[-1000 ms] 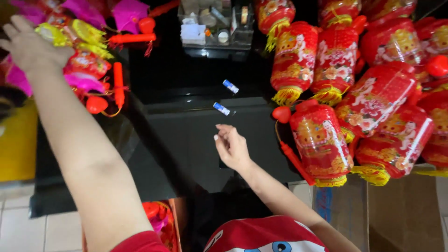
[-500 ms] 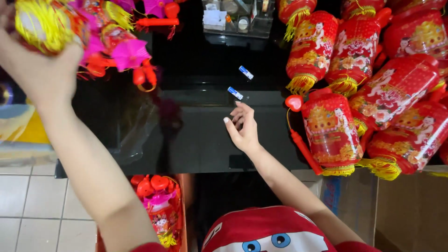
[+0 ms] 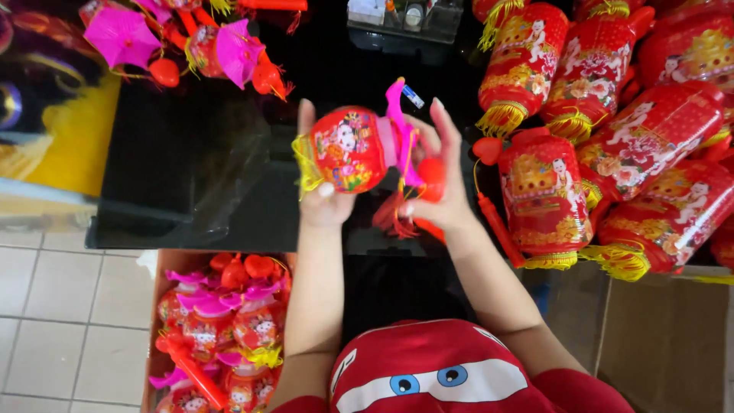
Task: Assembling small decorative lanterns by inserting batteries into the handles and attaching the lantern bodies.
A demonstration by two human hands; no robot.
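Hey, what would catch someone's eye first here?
A small red lantern with a pink top, held up at centre between the left hand and right hand. To the right lies a heap of big red lanterns; at lower left, a box of small lanterns.

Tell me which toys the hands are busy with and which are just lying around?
Busy with:
small red lantern
left hand
right hand

Lying around:
big red lanterns
pink-topped lanterns
box of lanterns
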